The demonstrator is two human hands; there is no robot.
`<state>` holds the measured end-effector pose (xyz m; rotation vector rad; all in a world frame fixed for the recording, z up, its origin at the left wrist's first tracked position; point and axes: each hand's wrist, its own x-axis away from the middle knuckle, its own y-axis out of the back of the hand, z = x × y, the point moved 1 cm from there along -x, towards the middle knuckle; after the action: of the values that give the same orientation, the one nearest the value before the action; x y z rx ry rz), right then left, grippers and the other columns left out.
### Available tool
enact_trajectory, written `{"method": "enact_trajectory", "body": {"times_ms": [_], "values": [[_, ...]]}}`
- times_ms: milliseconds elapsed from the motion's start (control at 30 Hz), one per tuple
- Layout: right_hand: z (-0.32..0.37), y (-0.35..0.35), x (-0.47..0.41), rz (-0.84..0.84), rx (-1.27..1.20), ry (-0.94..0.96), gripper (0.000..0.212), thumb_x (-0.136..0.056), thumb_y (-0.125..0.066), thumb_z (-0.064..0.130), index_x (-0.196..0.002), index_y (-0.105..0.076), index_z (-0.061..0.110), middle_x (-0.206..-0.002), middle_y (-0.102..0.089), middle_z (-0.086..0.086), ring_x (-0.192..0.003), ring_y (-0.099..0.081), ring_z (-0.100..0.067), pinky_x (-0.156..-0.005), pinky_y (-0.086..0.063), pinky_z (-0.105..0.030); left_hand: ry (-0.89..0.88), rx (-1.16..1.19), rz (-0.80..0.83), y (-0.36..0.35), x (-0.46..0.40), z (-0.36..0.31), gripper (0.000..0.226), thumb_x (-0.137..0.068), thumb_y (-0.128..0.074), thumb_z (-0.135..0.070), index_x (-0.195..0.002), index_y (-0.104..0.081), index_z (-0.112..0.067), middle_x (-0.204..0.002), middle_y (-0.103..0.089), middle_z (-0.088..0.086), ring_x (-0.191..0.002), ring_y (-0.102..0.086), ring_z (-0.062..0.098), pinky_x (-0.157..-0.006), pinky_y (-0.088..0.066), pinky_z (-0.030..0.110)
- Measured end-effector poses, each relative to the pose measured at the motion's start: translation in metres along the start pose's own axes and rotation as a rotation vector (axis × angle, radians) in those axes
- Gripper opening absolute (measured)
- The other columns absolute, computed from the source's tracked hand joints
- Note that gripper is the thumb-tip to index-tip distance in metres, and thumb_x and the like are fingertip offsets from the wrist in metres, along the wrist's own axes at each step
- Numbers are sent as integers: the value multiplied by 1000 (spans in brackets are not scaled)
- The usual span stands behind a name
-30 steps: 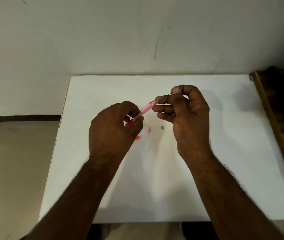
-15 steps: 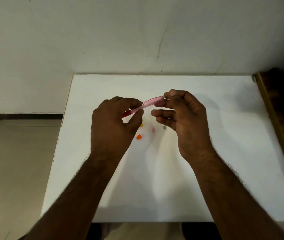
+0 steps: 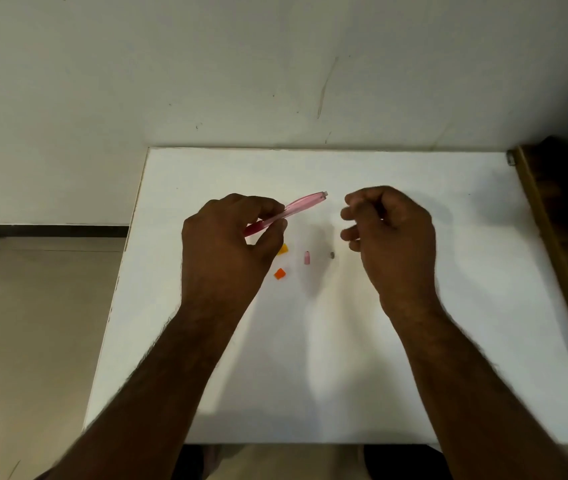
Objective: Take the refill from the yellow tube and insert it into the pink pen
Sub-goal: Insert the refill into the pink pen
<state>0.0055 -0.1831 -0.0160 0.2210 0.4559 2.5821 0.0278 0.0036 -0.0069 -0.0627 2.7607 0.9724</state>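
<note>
Pink pen (image 3: 289,212) held above white table (image 3: 448,306), tilted, far end up and to right, small pale tip showing at that end. Left hand (image 3: 230,244) pinches its lower end between thumb and fingers. Right hand (image 3: 390,233) just right of pen, apart from it, fingers loosely curled; whether anything thin sits in them, cannot tell. On table below: two orange bits (image 3: 279,273), small pink cap (image 3: 307,258), tiny grey piece (image 3: 332,255).

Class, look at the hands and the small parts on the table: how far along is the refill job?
Looks done: the refill seems to sit inside the pink pen, though it is hard to see. In hand: the left hand grips the pen; the right hand holds nothing visible. Left: the pink cap and small parts on the table remain unfitted.
</note>
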Motion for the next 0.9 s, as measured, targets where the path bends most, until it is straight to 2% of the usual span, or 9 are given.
{"method": "enact_trajectory", "body": {"times_ms": [67, 100, 200, 333, 533, 667, 733, 800, 900], "values": [[-11, 0, -1, 80, 363, 83, 8, -91, -66, 27, -87, -73, 26, -88, -75, 13, -84, -71, -11, -83, -55, -33, 4, -6, 9, 0, 0, 1, 15, -84, -73, -30, -99, -77, -28, -92, -74, -13, -90, -67, 9, -84, -54, 36], [-14, -1, 1, 138, 497, 88, 7, -90, -67, 26, -89, -74, 27, -90, -76, 13, -88, -70, -12, -81, -51, -28, 6, -13, 16, 0, -1, 1, 16, -84, -73, -31, -99, -77, -28, -92, -74, -13, -90, -67, 8, -84, -55, 37], [-18, -6, 6, 213, 695, 103, 10, -90, -67, 27, -97, -75, 26, -95, -75, 7, -92, -68, -18, -76, -45, -26, -1, -38, 32, 1, -1, 0, 16, -84, -73, -31, -99, -77, -28, -92, -74, -13, -88, -66, 7, -84, -54, 36], [-14, -10, 8, 204, 794, 150, 10, -93, -65, 28, -94, -73, 22, -93, -74, 4, -91, -67, -22, -77, -47, -30, -26, -79, 52, 1, 0, 1, 15, -84, -75, -30, -99, -76, -29, -91, -75, -14, -85, -65, 6, -83, -54, 35], [-9, -11, 11, 257, 892, 108, 11, -90, -61, 26, -85, -68, 20, -84, -70, 3, -83, -65, -22, -70, -41, -29, -52, -115, 61, 3, -1, 2, 17, -84, -73, -32, -99, -77, -27, -92, -76, -11, -85, -67, 14, -82, -54, 40], [-11, -11, 11, 279, 919, 98, 10, -87, -61, 27, -83, -67, 19, -81, -69, 3, -79, -65, -22, -69, -44, -29, -58, -128, 79, 2, 0, 3, 16, -84, -72, -32, -98, -77, -28, -91, -75, -11, -84, -66, 13, -81, -54, 41], [-11, -11, 10, 262, 878, 93, 12, -87, -63, 29, -82, -67, 19, -78, -68, 5, -76, -64, -20, -69, -44, -28, -51, -124, 86, 2, 0, 3, 17, -84, -71, -33, -98, -78, -28, -90, -75, -11, -84, -66, 13, -82, -54, 42], [-10, -10, 9, 219, 691, 32, 12, -84, -67, 30, -79, -69, 19, -72, -66, 9, -72, -63, -15, -70, -44, -28, -49, -112, 89, 2, 0, 3, 17, -83, -71, -33, -97, -78, -28, -89, -75, -11, -83, -66, 13, -80, -54, 42], [-3, -6, 3, 107, 4, -136, 3, -82, -71, 14, -82, -73, 17, -72, -75, 0, -70, -72, -20, -74, -59, -37, -43, -107, 101, 2, 0, 3, 17, -82, -70, -34, -97, -78, -30, -88, -75, -12, -83, -66, 12, -80, -54, 41]]}}
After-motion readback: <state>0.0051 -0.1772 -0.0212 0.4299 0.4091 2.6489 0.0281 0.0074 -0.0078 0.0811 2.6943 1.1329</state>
